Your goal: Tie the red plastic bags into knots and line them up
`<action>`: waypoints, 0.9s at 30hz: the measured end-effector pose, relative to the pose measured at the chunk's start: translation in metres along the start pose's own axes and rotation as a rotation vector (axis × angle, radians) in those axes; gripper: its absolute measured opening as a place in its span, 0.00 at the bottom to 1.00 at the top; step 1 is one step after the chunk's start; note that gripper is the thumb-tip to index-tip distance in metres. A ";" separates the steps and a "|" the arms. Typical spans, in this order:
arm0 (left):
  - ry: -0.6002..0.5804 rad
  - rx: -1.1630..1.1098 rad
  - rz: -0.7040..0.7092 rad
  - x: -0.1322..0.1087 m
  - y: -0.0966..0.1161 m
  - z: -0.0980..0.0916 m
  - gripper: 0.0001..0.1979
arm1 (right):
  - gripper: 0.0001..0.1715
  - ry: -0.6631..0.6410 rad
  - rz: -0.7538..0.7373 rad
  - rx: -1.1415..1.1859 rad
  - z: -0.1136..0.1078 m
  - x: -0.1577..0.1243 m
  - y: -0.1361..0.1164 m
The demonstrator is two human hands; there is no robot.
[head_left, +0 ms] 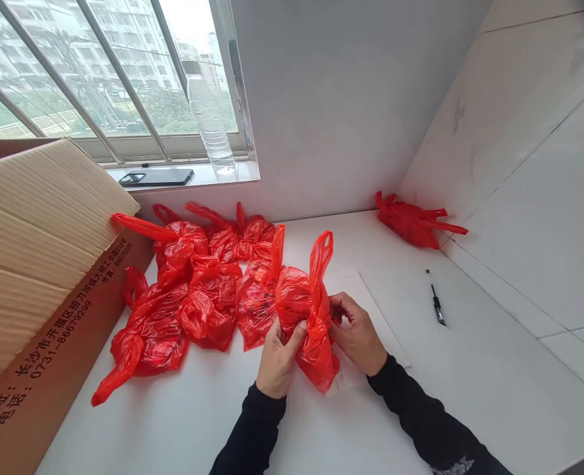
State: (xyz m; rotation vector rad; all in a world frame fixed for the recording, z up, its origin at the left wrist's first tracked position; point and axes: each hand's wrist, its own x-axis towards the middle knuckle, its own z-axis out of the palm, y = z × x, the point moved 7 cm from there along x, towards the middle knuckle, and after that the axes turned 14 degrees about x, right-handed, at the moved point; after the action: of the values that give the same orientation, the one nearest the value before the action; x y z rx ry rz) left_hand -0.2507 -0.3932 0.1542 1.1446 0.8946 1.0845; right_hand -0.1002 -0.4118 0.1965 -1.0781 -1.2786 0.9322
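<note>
A knotted red plastic bag (296,300) is between my two hands, above the white table, its handle loop sticking up. My left hand (280,356) grips the bag's lower left side, thumb pressed on the film. On the other side, my right hand (358,333) pinches the bag near its knot with curled fingers. Whatever the bag contains is hidden by the red film. Just left of it stands another tied red bag (257,303). Partly under the held bag and my right hand lies a white sheet (371,310).
Several tied red bags (160,330) crowd the table's left side beside a large cardboard box (49,218). A flat red bag (410,221) rests in the far right corner, with a black pen (437,307) nearer. The windowsill carries a phone (163,176) and a water bottle (210,125).
</note>
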 end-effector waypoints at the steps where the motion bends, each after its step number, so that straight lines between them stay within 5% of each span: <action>1: -0.007 0.015 0.001 0.000 0.000 0.001 0.19 | 0.04 0.005 0.019 0.006 -0.001 0.000 0.001; 10: -0.007 0.060 0.004 -0.003 0.001 0.003 0.20 | 0.05 0.023 0.154 0.099 -0.002 -0.002 0.008; 19: 0.023 -0.011 0.033 -0.002 0.001 0.000 0.18 | 0.21 -0.041 0.233 0.337 -0.001 -0.003 0.012; 27: -0.015 0.025 0.086 -0.001 0.005 0.005 0.20 | 0.16 -0.029 0.230 0.261 -0.001 -0.005 0.012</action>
State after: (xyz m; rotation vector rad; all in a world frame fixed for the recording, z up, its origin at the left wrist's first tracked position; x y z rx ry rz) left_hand -0.2473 -0.3955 0.1599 1.2198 0.8562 1.1356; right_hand -0.0994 -0.4134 0.1838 -1.0201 -1.0355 1.2550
